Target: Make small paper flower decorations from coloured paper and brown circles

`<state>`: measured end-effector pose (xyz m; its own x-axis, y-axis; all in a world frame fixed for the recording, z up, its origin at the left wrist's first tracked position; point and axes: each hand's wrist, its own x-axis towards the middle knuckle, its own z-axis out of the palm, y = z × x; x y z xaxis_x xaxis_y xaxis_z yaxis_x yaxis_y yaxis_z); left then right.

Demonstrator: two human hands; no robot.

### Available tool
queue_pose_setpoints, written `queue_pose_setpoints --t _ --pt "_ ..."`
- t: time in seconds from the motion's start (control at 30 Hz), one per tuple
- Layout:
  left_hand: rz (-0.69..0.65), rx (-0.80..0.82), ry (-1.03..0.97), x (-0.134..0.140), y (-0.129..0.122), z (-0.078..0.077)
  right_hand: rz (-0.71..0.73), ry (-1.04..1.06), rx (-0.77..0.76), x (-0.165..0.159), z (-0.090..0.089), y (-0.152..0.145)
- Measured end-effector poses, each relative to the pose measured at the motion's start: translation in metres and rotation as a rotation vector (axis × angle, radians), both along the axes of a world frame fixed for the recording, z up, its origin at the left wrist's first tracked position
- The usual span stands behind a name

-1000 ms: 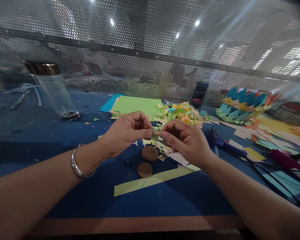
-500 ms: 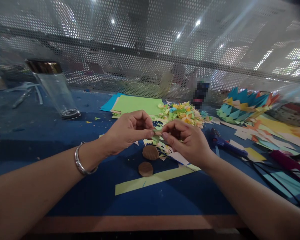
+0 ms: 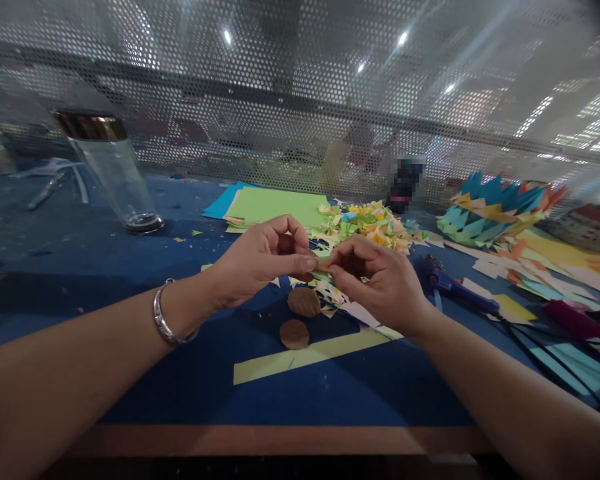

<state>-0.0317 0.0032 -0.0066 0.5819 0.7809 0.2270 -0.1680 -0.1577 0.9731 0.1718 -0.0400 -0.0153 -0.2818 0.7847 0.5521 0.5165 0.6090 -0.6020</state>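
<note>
One small greenish paper piece (image 3: 324, 265), pinched between the fingertips of left hand (image 3: 265, 259) and right hand (image 3: 380, 281), is held near two brown discs (image 3: 294, 334).

A craft workshop, judging by the stacked coloured paper (image 3: 283, 205), heaped scraps (image 3: 370, 225) and corded tool (image 3: 466, 294) (a blue one).

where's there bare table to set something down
Bare blue table shows between the yellowish strip and the wooden front edge, and, at left, between the clear bottle and left forearm. Crowded: the right side, with the blue tool, magenta tool and papers; beyond the right hand, the scrap pile.
</note>
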Motion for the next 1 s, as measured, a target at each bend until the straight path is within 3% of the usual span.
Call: queue_pose_setpoints --t 0.3,0.57,1.0 --pt "0.09 -0.068 0.035 0.005 -0.006 -0.002 -0.057 -0.05 0.084 0.0 -0.006 0.003" --pt "0.217 0.157 0.082 0.006 -0.006 -0.008 -0.099 -0.047 0.017 0.0 -0.008 0.007" --pt "0.324 0.244 0.084 0.008 -0.015 -0.009 -0.093 -0.055 -0.055 0.001 0.002 0.005"
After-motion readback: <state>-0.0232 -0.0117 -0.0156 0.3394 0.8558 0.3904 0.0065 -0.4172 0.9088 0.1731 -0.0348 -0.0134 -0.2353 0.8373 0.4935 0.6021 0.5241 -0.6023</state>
